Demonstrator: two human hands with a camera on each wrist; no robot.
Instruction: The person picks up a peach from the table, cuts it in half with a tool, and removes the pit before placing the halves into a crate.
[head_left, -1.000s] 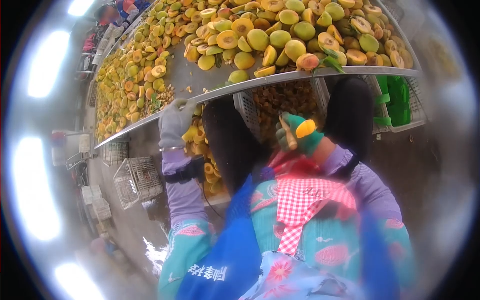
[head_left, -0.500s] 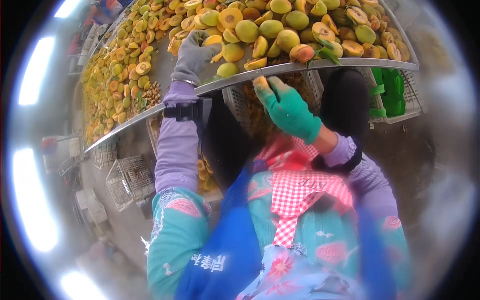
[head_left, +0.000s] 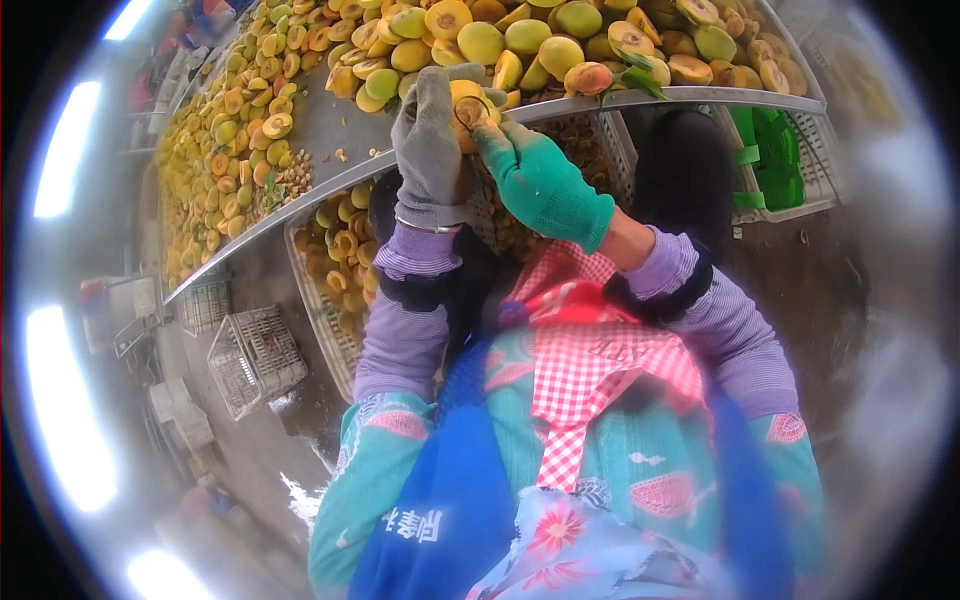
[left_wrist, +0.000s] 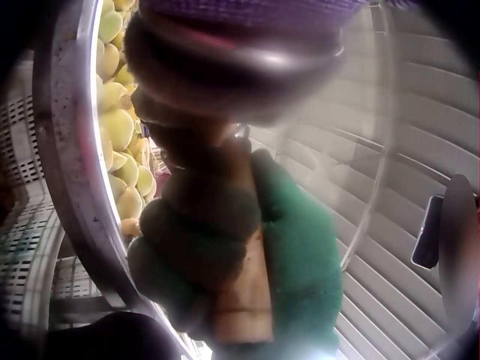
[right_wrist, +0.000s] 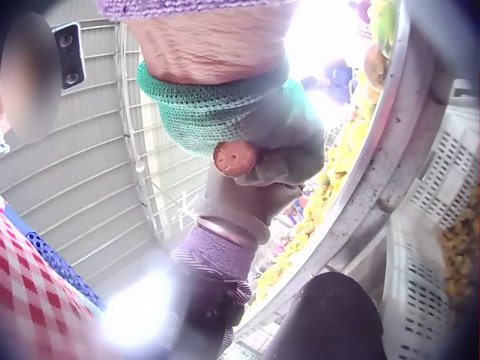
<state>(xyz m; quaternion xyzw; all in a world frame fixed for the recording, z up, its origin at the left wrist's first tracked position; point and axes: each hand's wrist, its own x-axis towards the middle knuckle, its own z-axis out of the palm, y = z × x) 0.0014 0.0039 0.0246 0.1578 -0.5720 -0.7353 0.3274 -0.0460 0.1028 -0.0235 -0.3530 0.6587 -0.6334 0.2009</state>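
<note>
My left hand (head_left: pixel 428 145), in a grey glove, holds a yellow peach half (head_left: pixel 468 92) over the table's front edge, its cut face with a brown centre turned toward me. My green-gloved right hand (head_left: pixel 552 187) meets it from the right, fingertips at the cut face. In the left wrist view, the right hand's fingers wrap a wooden-handled tool (left_wrist: pixel 244 304). The round butt of the handle (right_wrist: pixel 235 158) sticks out of the fist in the right wrist view. The tool's working end is hidden between the hands.
Peaches, whole and halved (head_left: pixel 560 50), heap on the metal table (head_left: pixel 340 125) behind its raised rim. Below stand a crate of peach pieces (head_left: pixel 335 250), a white crate (right_wrist: pixel 420 277) between the knees, and a crate with a green basket (head_left: pixel 775 155). Another crate (head_left: pixel 258 360) is on the floor left.
My left hand has gone from the table edge into the heap and come back with a peach half. My right hand has risen from near my lap to meet it.
</note>
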